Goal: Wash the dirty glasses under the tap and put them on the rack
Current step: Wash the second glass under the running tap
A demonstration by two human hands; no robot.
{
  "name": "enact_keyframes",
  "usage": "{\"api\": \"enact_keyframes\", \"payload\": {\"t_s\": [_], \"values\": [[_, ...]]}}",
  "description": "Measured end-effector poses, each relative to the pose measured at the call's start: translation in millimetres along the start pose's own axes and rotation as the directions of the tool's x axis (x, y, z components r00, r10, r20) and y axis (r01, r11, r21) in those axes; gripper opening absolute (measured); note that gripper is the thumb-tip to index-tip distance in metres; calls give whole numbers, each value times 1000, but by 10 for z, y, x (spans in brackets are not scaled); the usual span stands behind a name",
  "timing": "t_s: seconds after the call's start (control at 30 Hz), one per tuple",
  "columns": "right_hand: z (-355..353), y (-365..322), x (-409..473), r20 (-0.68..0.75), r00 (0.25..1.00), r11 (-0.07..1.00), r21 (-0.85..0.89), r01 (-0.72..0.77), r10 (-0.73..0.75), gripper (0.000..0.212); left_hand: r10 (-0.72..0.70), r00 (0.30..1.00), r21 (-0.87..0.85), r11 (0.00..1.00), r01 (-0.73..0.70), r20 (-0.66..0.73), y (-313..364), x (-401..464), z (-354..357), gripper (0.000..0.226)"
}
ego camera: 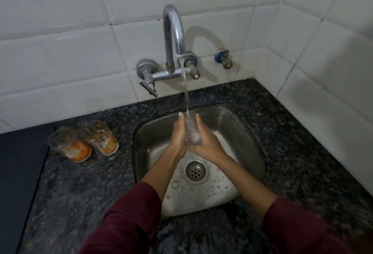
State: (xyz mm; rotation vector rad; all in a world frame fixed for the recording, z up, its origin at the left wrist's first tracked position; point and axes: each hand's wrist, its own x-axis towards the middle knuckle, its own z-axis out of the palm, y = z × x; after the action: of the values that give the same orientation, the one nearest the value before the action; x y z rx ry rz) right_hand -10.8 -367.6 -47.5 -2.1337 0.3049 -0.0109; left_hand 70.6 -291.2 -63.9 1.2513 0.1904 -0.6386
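A clear glass stands upright between my two hands over the steel sink. My left hand presses its left side and my right hand wraps its right side and base. Water runs from the chrome tap straight into the glass's mouth. Two dirty glasses smeared with orange residue stand on the counter left of the sink: one nearer the dark edge, the other closer to the sink. No rack is in view.
Dark speckled granite counter surrounds the sink. White tiled walls meet in a corner at the right. A small blue-handled valve sits on the wall right of the tap. A dark flat surface borders the counter at the left. The drain is wet with bubbles.
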Motion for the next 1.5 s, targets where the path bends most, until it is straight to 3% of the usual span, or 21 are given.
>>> {"api": "enact_keyframes", "payload": {"t_s": [0.03, 0.1, 0.13, 0.2, 0.27, 0.33, 0.4, 0.47, 0.53, 0.57, 0.6, 0.63, 0.67, 0.77, 0.87, 0.97, 1.07, 1.17, 1.23, 1.37, 1.5], "values": [[-4, -4, -4, 0, 1000, 984, -176, 30, -30, 104, 102, 992, 151, 984, -90, -72, 11, -15, 11, 47], [19, -26, -41, 37, 996, 870, -486, 88, -80, 106, 394, 906, 477, 833, -280, -156, 58, -73, 39, 41], [48, -52, -66, 48, 994, 834, -541, 110, -100, 106, 484, 861, 547, 769, -331, -158, 96, -116, 61, 43], [91, -126, -78, 44, 992, 864, -488, 122, -115, 109, 524, 827, 536, 767, -354, -204, 178, -141, 71, 48], [84, -186, -27, 50, 996, 952, -295, 82, -70, 116, 461, 848, 405, 850, -336, -263, 242, -115, 44, 51], [19, -219, 32, 130, 991, 995, 103, -1, -12, 117, 361, 870, 245, 925, -289, -337, 298, -118, 27, 49], [-60, -248, 24, 265, 964, 831, 532, -159, 15, 107, 220, 890, 62, 975, -213, -400, 344, -130, 10, 43], [-121, -255, 12, 329, 944, 714, 664, -222, -12, 97, 77, 916, -83, 989, -119, -394, 351, -124, -12, 35], [-144, -294, 12, 262, 965, 869, 482, -112, -21, 100, 85, 924, -45, 993, -110, -374, 329, -104, -37, 34], [-145, -315, 15, 199, 980, 974, 225, -14, -31, 104, 158, 918, 76, 987, -140, -364, 319, -102, -34, 35], [-124, -333, 11, 161, 985, 992, -97, 78, -62, 107, 263, 901, 232, 954, -189, -346, 318, -108, -13, 36], [-78, -334, 1, 139, 986, 922, -360, 140, -95, 110, 373, 873, 371, 895, -249, -315, 332, -132, 19, 37], [-32, -333, -12, 120, 987, 868, -472, 153, -109, 112, 455, 843, 450, 841, -300, -288, 358, -147, 57, 39], [20, -311, 7, 62, 986, 935, -312, 169, -158, 120, 508, 818, 412, 829, -378, -271, 422, -145, 122, 48], [-98, -339, 90, 137, 990, 979, 201, -22, -6, 122, 366, 865, 182, 929, -321, -343, 418, -151, 123, 47], [-189, -325, 85, 353, 935, 717, 642, -272, 38, 111, 157, 915, -15, 984, -175, -373, 412, -178, 88, 37], [-203, -229, 57, 412, 911, 529, 777, -343, -15, 102, -53, 938, -227, 974, -27, -341, 439, -165, 21, 38], [-118, -216, 63, 258, 966, 742, 641, -199, 36, 86, -189, 907, -248, 964, 98, -377, 405, -149, -11, 46], [-104, -260, 105, 159, 984, 845, 512, -151, 80, 78, -267, 918, -253, 947, 195, -292, 353, -143, 8, 44], [-162, -282, 228, 103, 986, 933, 326, -154, 127, 63, -313, 948, -392, 867, 307, 48, 267, -66, 16, 53], [-269, -307, 181, 68, 995, 986, 148, -77, 68, 41, -259, 944, -325, 892, 314, 204, 234, -1, -71, 43]]}}
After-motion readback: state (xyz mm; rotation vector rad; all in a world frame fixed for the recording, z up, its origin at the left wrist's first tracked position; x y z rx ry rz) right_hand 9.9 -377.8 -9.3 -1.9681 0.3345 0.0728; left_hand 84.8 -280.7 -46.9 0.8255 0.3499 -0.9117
